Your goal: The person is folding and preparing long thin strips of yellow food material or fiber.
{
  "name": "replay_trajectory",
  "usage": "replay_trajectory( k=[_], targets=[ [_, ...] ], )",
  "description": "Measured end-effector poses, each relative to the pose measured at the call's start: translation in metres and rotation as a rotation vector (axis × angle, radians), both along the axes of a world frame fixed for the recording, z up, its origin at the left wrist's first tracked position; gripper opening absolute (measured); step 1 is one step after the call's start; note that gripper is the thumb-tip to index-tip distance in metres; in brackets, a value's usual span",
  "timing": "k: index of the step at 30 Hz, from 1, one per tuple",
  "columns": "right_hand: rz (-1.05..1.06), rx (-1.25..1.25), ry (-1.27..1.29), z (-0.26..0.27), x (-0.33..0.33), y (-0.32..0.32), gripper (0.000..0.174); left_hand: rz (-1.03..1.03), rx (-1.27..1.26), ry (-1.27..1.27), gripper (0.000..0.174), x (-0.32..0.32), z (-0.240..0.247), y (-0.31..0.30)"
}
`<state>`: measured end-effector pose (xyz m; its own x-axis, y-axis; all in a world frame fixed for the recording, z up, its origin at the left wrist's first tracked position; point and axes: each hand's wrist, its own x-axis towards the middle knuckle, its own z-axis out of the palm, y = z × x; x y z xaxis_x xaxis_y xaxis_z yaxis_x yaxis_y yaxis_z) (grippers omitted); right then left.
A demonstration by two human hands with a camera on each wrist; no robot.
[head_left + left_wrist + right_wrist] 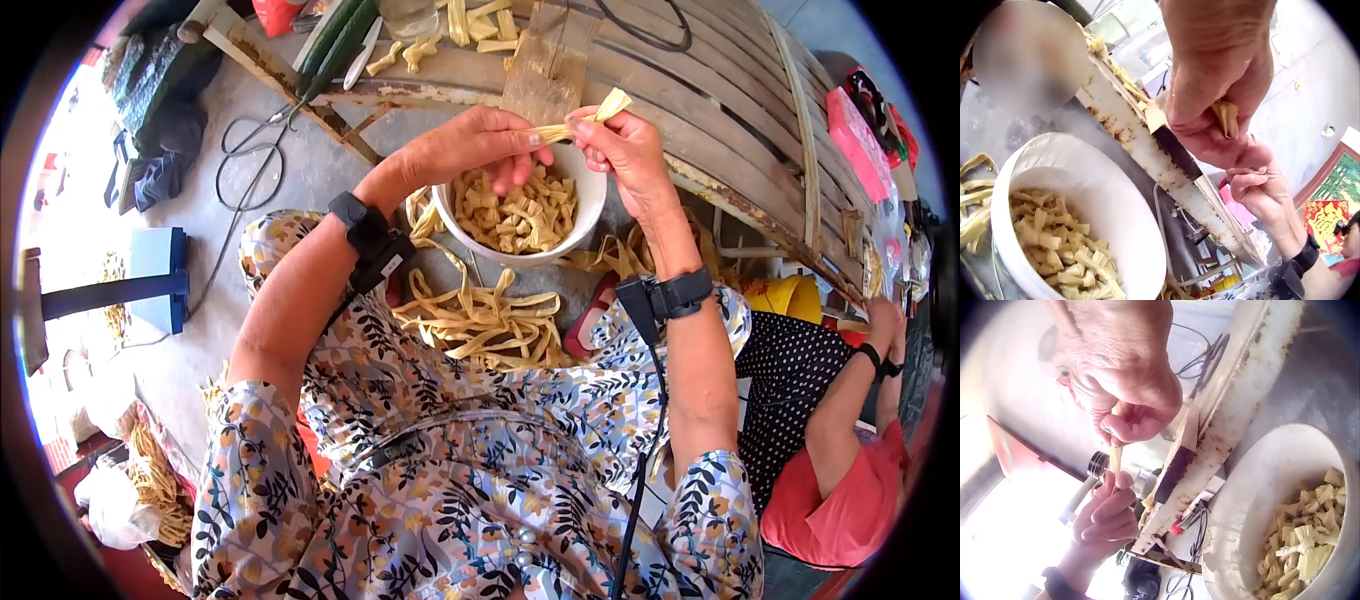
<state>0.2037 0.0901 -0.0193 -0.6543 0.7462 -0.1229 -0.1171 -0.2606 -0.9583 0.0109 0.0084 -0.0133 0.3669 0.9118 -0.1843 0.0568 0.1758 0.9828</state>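
Observation:
Both hands are raised over the near rim of the wooden bench, holding one pale yellow tofu skin strip (612, 104) between them. My left hand (490, 145) pinches one end between thumb and finger, its other fingers spread loosely. The right hand (630, 150) grips the strip farther along, and a flared end sticks up past its fingertips. In the right wrist view the strip (1115, 459) runs taut between the two hands. Below them stands a white bucket (598, 215), partly filled with short knotted tofu skin pieces (520, 212).
Long loose strips (490, 315) lie in a heap below the bucket. On the slatted bench (700, 110) are a wooden board (550, 60), more knotted pieces (480, 20) and green cucumbers (335, 45). A cable (245, 170) trails over the floor. Another person (840, 480) sits at the right.

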Motion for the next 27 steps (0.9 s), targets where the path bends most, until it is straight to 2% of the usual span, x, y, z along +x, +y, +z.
replay_trajectory(
  k=[3,6,11,19,27],
  targets=[
    [-0.112,0.001,0.019,0.006,-0.005,0.008,0.021,0.147,0.175,0.121,0.024,-0.005,0.011,0.01],
    [-0.202,-0.035,0.059,0.01,-0.01,0.021,0.019,0.261,0.239,0.181,0.021,-0.023,0.009,0.029],
    [-0.321,-0.06,0.089,0.014,-0.028,0.039,0.018,0.471,0.241,0.097,0.018,-0.023,0.014,0.054],
    [-0.401,-0.118,0.214,-0.002,-0.045,0.068,0.016,0.577,0.33,0.138,0.018,-0.026,0.001,0.087],
    [-0.442,-0.13,0.232,-0.001,-0.049,0.074,0.017,0.6,0.369,0.174,0.017,-0.024,0.004,0.093]
  ],
)
